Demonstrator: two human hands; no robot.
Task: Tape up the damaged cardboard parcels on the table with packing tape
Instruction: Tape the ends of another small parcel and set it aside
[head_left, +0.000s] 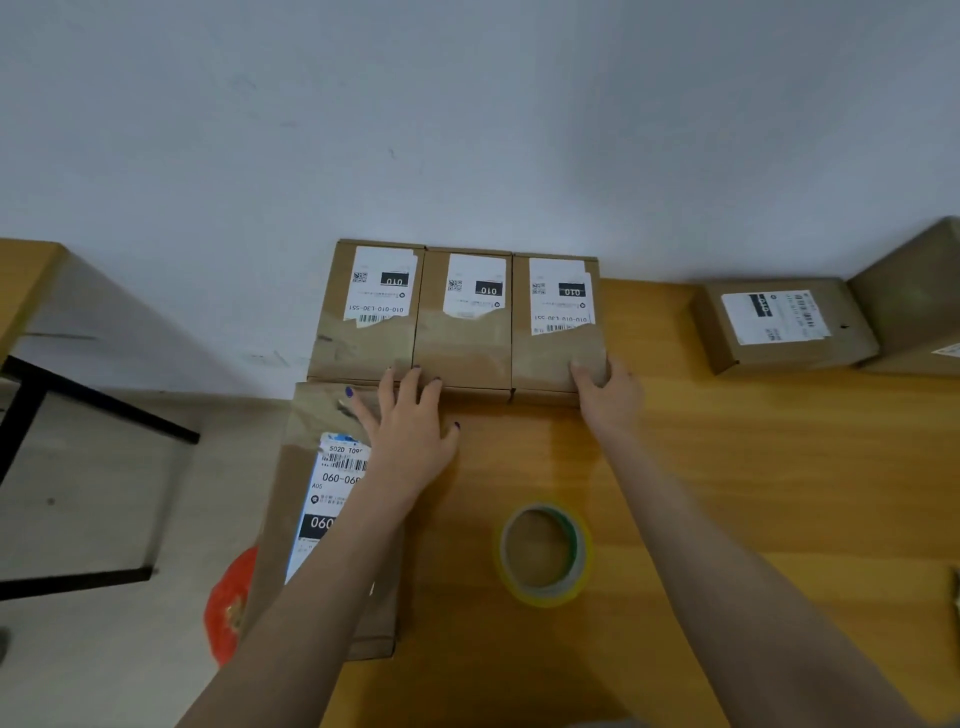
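Three taped cardboard parcels stand side by side against the wall: a left one (363, 317), a middle one (465, 322) and a right one (558, 317), each with a torn white label. My left hand (410, 421) lies flat with spread fingers against the front edges of the left and middle parcels. My right hand (608, 389) curls round the near right corner of the right parcel. A long parcel (311, 499) with a 060 label lies under my left forearm. A yellow-rimmed tape roll (545, 553) lies flat on the wooden table (753, 467) between my arms.
Two more cardboard boxes sit at the far right, a labelled one (779, 325) and a larger one (914, 296) behind it. Left of the table are a black metal frame (78, 405), another tabletop corner (21, 280) and a red object (228, 608) on the floor.
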